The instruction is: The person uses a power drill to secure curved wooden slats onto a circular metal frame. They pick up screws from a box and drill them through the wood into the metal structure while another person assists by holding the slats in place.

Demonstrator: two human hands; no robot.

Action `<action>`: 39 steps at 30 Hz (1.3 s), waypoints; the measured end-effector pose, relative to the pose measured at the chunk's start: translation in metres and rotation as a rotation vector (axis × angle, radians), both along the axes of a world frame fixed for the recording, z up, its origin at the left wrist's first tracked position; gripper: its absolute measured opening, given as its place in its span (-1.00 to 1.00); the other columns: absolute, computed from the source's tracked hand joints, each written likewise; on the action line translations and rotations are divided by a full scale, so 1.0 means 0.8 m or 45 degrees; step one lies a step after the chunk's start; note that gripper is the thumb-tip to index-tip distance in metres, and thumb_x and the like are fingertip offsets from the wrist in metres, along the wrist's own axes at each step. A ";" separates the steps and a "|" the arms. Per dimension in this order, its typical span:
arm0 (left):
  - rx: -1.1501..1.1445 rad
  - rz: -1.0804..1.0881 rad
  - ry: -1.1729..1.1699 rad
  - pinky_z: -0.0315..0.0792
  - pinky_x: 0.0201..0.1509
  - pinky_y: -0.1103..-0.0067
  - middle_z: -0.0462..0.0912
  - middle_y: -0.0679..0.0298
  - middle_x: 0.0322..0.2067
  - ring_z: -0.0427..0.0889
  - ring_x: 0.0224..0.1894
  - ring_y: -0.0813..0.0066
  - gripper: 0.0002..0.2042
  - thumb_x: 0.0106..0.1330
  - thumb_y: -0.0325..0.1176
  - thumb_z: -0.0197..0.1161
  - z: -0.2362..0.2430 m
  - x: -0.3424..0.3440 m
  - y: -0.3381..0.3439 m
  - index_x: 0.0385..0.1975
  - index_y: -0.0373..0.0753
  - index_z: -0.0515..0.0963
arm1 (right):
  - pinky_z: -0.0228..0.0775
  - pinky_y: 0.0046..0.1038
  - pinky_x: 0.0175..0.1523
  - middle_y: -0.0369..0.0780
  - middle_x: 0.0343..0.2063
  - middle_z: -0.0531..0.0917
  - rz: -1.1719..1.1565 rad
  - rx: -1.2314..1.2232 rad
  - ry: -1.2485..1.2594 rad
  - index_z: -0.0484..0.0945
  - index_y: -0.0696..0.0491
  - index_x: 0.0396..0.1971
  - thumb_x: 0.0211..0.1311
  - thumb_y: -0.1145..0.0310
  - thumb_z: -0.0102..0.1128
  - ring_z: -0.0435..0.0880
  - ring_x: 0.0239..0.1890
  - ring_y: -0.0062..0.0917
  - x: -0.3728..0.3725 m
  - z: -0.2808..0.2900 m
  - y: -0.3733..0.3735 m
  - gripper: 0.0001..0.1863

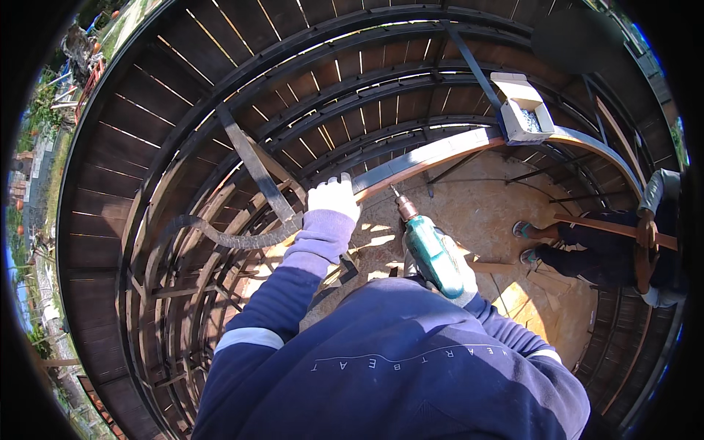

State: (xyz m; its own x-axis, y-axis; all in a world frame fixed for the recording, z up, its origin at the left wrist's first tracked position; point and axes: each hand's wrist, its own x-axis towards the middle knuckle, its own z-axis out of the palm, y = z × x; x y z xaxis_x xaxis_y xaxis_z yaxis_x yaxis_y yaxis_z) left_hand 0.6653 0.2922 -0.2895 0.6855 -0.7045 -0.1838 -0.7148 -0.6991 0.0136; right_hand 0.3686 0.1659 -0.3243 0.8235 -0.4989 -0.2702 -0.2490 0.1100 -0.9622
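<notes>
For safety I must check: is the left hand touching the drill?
Apart. The head view shows floor between the left hand and the drill.

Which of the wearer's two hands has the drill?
The right hand: it grips the green drill near the body, whereas the left hand lies on the curved rail.

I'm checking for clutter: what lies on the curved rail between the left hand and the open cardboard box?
The head view shows that stretch of curved rail bare from the left hand to the open cardboard box.
</notes>
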 end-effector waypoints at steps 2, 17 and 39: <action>-0.011 -0.006 0.001 0.53 0.04 0.31 0.66 0.08 -0.05 0.69 -0.04 0.20 -0.38 0.15 -0.10 0.38 -0.003 -0.001 -0.001 0.19 -0.30 0.47 | 0.16 -0.42 0.40 -0.03 0.37 0.35 0.081 -0.263 -0.114 0.13 0.18 0.43 0.10 0.19 0.43 0.35 0.39 -0.37 -0.005 -0.010 0.001 -0.05; -0.035 -0.013 -0.035 0.50 0.08 0.28 0.66 0.10 -0.04 0.68 -0.01 0.20 -0.35 0.12 -0.07 0.41 -0.011 0.000 0.000 0.19 -0.28 0.46 | 0.11 -0.34 0.47 -0.06 0.32 0.43 0.055 -0.247 -0.115 0.17 0.22 0.42 -0.01 0.07 0.59 0.37 0.40 -0.32 0.004 0.007 0.003 0.08; 0.085 0.040 0.039 0.51 0.13 0.35 0.64 0.06 0.04 0.65 0.07 0.21 -0.26 0.14 0.04 0.40 0.000 -0.004 -0.008 0.26 -0.30 0.42 | 0.56 -0.43 0.06 -0.10 0.05 0.67 -0.248 -0.448 -0.032 0.36 0.17 0.32 0.14 0.35 0.41 0.75 -0.05 -0.33 -0.041 -0.017 0.043 -0.28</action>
